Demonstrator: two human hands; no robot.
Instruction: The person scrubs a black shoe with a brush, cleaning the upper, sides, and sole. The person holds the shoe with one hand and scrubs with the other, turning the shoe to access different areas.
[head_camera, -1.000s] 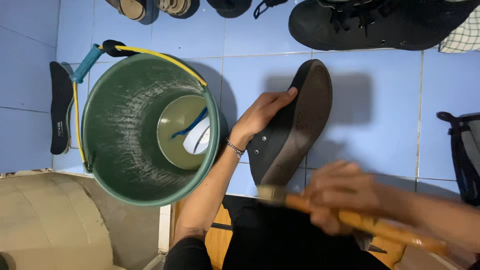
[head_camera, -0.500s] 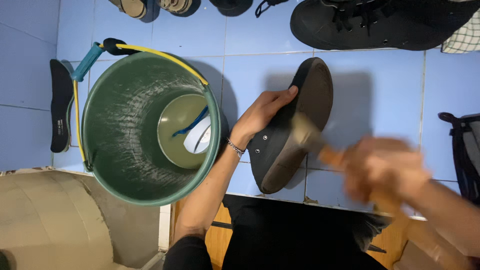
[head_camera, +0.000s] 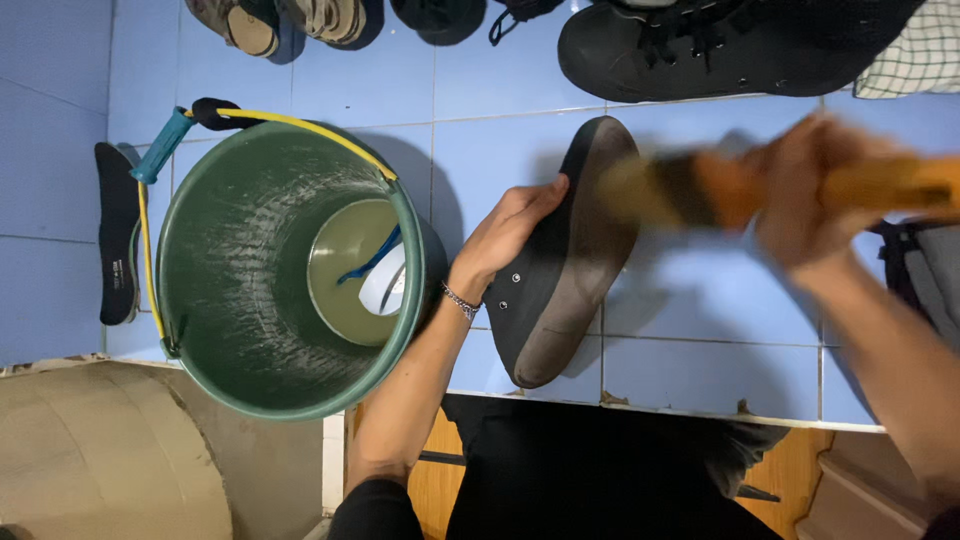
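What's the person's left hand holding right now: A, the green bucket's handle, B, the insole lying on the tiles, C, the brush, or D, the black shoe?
D: the left hand grips the black shoe along its edge, tilted sole-up over the blue tiles, while the green bucket stands apart beside it and the blurred brush is in the right hand.
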